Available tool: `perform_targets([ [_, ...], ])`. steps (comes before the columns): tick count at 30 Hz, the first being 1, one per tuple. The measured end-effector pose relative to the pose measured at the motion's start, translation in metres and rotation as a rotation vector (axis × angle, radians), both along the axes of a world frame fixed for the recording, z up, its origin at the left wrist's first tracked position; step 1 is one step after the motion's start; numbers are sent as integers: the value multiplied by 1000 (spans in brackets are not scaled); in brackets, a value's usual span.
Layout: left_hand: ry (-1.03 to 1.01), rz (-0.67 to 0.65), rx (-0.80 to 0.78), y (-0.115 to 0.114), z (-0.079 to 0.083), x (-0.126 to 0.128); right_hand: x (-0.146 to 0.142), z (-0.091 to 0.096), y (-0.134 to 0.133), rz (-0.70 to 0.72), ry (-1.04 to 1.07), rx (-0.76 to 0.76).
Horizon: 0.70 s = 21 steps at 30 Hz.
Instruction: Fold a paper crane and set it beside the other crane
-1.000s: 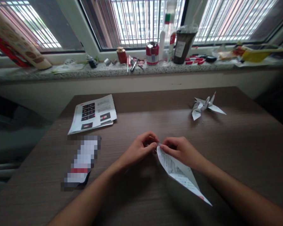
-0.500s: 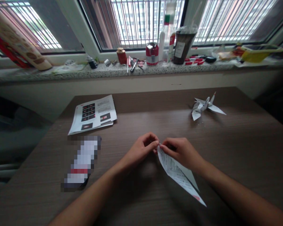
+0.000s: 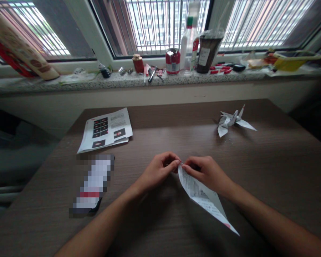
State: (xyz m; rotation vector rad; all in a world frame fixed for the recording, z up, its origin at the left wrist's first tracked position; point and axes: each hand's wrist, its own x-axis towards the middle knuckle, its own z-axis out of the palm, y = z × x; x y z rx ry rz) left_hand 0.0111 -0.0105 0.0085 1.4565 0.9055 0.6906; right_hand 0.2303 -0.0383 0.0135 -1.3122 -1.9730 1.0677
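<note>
A folded sheet of printed paper [image 3: 200,192] hangs between my hands, its long point slanting down toward the lower right. My left hand [image 3: 164,166] pinches the paper's upper corner between thumb and fingers. Close beside it, my right hand [image 3: 205,171] grips the same corner and upper edge, fingertips nearly touching those of the left. The fingers cover the exact fold at that corner. Paper cranes [image 3: 232,121], folded from printed paper, rest at the table's far right; they overlap, so their number is unclear.
A stack of printed sheets [image 3: 109,128] lies at the table's back left, with a blurred-out phone [image 3: 93,185] in front of it. On the granite windowsill [image 3: 82,84] stand a red can [image 3: 172,61], a clear bottle [image 3: 188,46], a dark drink cup [image 3: 207,53] and small clutter.
The paper's lower point has swung slightly to the right, and its folded layers sit a little differently. Both hands keep their pinch in nearly the same place.
</note>
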Motion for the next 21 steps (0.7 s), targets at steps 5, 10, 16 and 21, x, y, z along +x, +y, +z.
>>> perform_targets([
  [5, 48, 21, 50, -1, 3, 1, 0, -2, 1, -15, -7, 1],
  [10, 3, 14, 28, -1, 0, 1, 1, -1, 2, -11, -14, -6],
  [16, 16, -15, 61, -1, -3, 2, 1, -1, 1, 12, -18, -3],
  [21, 73, -6, 127, -1, -4, 2, 1, -4, 2, 9, -8, -13],
])
